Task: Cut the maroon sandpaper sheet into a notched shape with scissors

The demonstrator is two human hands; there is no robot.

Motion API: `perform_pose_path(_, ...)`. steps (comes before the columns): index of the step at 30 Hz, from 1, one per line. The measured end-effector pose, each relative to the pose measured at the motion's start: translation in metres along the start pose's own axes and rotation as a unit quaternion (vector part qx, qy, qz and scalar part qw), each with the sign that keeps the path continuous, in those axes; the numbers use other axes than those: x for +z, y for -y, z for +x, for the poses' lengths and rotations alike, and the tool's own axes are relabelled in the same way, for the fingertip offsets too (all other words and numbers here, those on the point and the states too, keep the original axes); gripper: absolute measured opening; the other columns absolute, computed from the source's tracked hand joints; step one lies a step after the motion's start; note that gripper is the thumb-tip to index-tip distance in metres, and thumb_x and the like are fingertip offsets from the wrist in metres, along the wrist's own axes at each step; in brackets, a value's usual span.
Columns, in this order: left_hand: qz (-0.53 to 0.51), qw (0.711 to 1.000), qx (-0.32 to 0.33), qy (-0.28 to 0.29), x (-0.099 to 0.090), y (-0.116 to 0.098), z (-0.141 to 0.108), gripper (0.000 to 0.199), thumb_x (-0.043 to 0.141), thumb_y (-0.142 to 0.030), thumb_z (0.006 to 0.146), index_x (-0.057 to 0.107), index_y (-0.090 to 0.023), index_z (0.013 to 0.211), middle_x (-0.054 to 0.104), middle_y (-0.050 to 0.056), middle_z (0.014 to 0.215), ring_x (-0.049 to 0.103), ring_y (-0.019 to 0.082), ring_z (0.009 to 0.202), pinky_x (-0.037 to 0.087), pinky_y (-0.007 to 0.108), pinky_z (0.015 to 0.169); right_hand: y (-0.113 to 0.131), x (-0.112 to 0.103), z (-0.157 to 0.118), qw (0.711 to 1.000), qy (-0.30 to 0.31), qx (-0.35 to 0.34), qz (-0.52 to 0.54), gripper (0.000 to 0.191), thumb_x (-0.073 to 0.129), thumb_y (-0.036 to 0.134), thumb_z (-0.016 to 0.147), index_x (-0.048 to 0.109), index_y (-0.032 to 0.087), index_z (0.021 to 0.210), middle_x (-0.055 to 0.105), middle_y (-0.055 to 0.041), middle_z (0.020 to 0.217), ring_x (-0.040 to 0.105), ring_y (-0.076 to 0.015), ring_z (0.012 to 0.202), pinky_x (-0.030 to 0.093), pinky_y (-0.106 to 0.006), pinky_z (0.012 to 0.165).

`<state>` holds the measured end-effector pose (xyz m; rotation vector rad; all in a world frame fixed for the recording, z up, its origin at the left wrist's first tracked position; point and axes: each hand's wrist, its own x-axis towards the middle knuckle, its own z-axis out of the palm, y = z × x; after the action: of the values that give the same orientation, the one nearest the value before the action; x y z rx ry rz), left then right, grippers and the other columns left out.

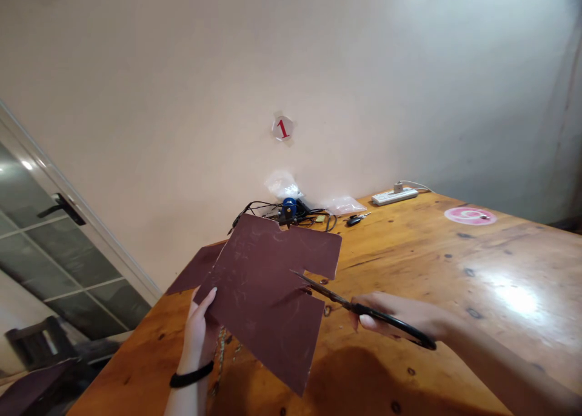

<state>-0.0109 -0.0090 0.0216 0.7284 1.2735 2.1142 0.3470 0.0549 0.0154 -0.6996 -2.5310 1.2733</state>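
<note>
My left hand [202, 319] grips a stiff maroon sheet [264, 270] by its left edge, thumb on top, with a black band on the wrist. Faint pale curved marks cover the sheet, which is held up above the table. A notch cuts into its right side, and a smaller one shows in its top edge. In my right hand [386, 313] is a pair of black-handled scissors [327, 293]. Their blades point left into the right-side notch, tips at the sheet's surface. I cannot tell how far apart the blades are.
Another maroon sheet [195, 269] lies behind on the wooden table [409, 264]. Along the wall are tangled black cables with a blue part [289, 207], clear plastic bags [343, 205], keys [357, 219] and a power strip [394, 196]. A pink round sticker [470, 216] is at right.
</note>
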Motion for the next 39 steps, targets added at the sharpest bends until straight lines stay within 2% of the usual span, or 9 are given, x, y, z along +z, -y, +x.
perform_pose_path(4, -0.007, 1.0, -0.002, -0.013, 0.0009, -0.0005, -0.0013, 0.048, 0.081, -0.022, 0.059, 0.068, -0.027, 0.105, 0.072, -0.002, 0.093, 0.065, 0.016, 0.085, 0.053, 0.024, 0.07, -0.0002, 0.0008, 0.0003, 0.998, 0.018, 0.018, 0.055, 0.072, 0.035, 0.084, 0.074, 0.051, 0.015, 0.086, 0.035, 0.0043, 0.062, 0.035, -0.0122, 0.053, 0.025, -0.023, 0.046)
perform_pose_path(12, 0.003, 1.0, -0.005, -0.002, 0.0028, -0.0017, -0.003, 0.051, 0.081, -0.022, 0.059, 0.068, -0.026, 0.108, 0.071, -0.002, 0.095, 0.064, 0.016, 0.084, 0.052, 0.024, 0.071, 0.0017, 0.0016, 0.0016, 0.998, 0.019, 0.021, 0.059, 0.077, 0.035, 0.088, 0.07, 0.051, 0.015, 0.085, 0.036, 0.0038, 0.061, 0.035, -0.0116, 0.053, 0.025, -0.022, 0.044)
perform_pose_path(18, 0.009, 1.0, -0.006, -0.003, 0.0049, -0.0037, -0.0042, 0.049, 0.08, -0.023, 0.061, 0.067, -0.026, 0.108, 0.072, -0.002, 0.094, 0.064, 0.016, 0.086, 0.052, 0.026, 0.074, 0.0026, 0.0001, 0.0011, 0.999, 0.009, 0.012, 0.051, 0.066, 0.038, 0.083, 0.073, 0.045, 0.018, 0.077, 0.035, 0.0039, 0.061, 0.033, -0.0115, 0.053, 0.022, -0.023, 0.045)
perform_pose_path(24, 0.018, 0.999, 0.023, 0.019, 0.004, -0.0046, -0.0035, 0.049, 0.08, -0.022, 0.061, 0.067, -0.025, 0.108, 0.071, 0.001, 0.107, 0.064, 0.02, 0.096, 0.051, 0.029, 0.082, -0.0005, 0.001, 0.0033, 0.998, 0.01, 0.017, 0.052, 0.055, 0.047, 0.075, 0.074, 0.04, 0.02, 0.07, 0.034, 0.0057, 0.057, 0.031, -0.01, 0.051, 0.02, -0.022, 0.045)
perform_pose_path(30, 0.008, 1.0, 0.004, 0.002, 0.0001, -0.0009, -0.0008, 0.047, 0.079, -0.022, 0.062, 0.067, -0.027, 0.107, 0.071, 0.0, 0.104, 0.064, 0.019, 0.093, 0.053, 0.027, 0.077, -0.0028, 0.0032, 0.0039, 0.997, -0.003, 0.023, 0.078, 0.053, 0.049, 0.072, 0.074, 0.04, 0.019, 0.069, 0.032, 0.0066, 0.056, 0.032, -0.0081, 0.047, 0.018, -0.021, 0.043)
perform_pose_path(39, 0.015, 1.0, 0.02, 0.006, 0.004, -0.0035, -0.0033, 0.048, 0.08, -0.023, 0.061, 0.068, -0.025, 0.107, 0.072, 0.001, 0.101, 0.065, 0.018, 0.091, 0.052, 0.026, 0.077, -0.0026, 0.0031, 0.0057, 0.997, -0.017, 0.028, 0.076, 0.049, 0.053, 0.066, 0.074, 0.04, 0.02, 0.067, 0.032, 0.0069, 0.057, 0.031, -0.0081, 0.051, 0.02, -0.021, 0.045)
